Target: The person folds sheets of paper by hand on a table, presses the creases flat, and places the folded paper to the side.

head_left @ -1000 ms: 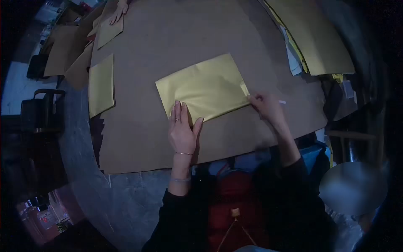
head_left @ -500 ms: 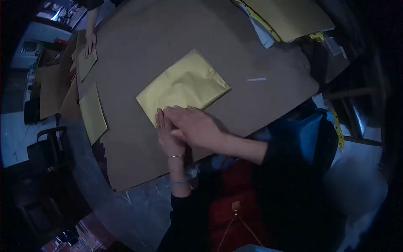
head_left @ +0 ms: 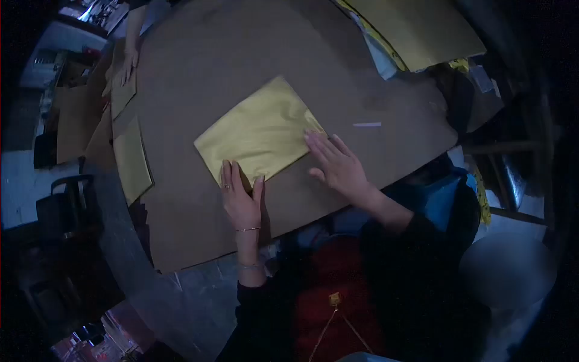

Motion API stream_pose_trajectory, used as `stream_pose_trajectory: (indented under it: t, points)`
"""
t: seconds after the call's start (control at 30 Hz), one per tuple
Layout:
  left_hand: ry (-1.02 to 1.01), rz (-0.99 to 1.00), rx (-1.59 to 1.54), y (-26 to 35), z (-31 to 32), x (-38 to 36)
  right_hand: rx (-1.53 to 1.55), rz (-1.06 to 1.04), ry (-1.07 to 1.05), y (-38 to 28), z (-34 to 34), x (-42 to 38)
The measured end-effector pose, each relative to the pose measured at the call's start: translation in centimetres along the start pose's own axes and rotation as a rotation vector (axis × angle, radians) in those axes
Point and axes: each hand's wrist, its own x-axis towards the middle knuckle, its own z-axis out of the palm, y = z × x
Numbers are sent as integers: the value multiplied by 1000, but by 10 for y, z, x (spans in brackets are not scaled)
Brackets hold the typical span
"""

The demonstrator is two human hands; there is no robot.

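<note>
A flat yellow packet, wrapped in slightly creased, shiny paper or film, lies at an angle on the brown cardboard-covered table. My left hand, with a ring and bracelets, rests its fingertips on the packet's near left corner, thumb apart from the fingers. On the packet's right corner lie the fingertips of my right hand, stretched out flat with the thumb spread. Neither hand grasps anything.
A thin white strip lies right of the packet. Another yellow packet sits at the left edge, and beyond it another person's hand touches a flat piece. A yellow stack stands at the back right. A dark chair is at left.
My right hand has moved away from beside the left, across to the packet's right corner. My left hand stays at the near left corner. The packet's surface looks flatter.
</note>
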Motion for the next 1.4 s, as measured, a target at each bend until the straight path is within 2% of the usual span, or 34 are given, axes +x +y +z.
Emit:
stream_pose_trajectory:
  t: [0.1,0.13,0.2,0.23,0.37,0.47,0.53,0.57,0.77,0.8,0.93,1.0,1.13,1.2,1.23,1.3,1.4]
  points:
    - [13,5,-33,-3,3,-2,-94,133,15,19,1,-3]
    - [16,3,-29,-4,5,-2,-91,101,15,22,0,-2]
    - [5,4,-9,-6,9,-3,-280,106,-34,24,-3,-2]
    - [-12,-4,30,-6,10,-4,-280,111,-98,24,-4,-1]
    - [-5,5,139,-11,19,-6,-313,130,-79,18,-5,9]
    - [-3,6,93,-11,16,-6,-202,48,34,12,-1,40]
    - [-29,-7,66,-8,13,-5,-163,-12,37,23,14,57]
    - [-36,-31,15,-6,12,-6,-145,-17,-29,31,17,61]
    - [-6,-15,66,-7,15,-7,-274,-40,-21,42,23,69]
    - [12,-3,60,-8,16,-7,-272,6,-101,45,20,78]
    - [39,13,66,-10,22,-6,-288,-1,-123,59,27,112]
    - [11,-21,64,-9,22,-5,-223,-7,-47,64,31,120]
    - [-7,-96,122,6,16,-3,-214,19,-44,64,34,120]
    - [-177,-77,171,30,4,14,-242,-5,-55,64,34,119]
    - [-32,85,69,34,25,21,-237,-10,-36,65,35,119]
    - [-125,189,-139,64,27,46,-227,-37,-23,67,37,119]
    - [-67,247,-123,84,73,82,-233,-34,-38,70,38,121]
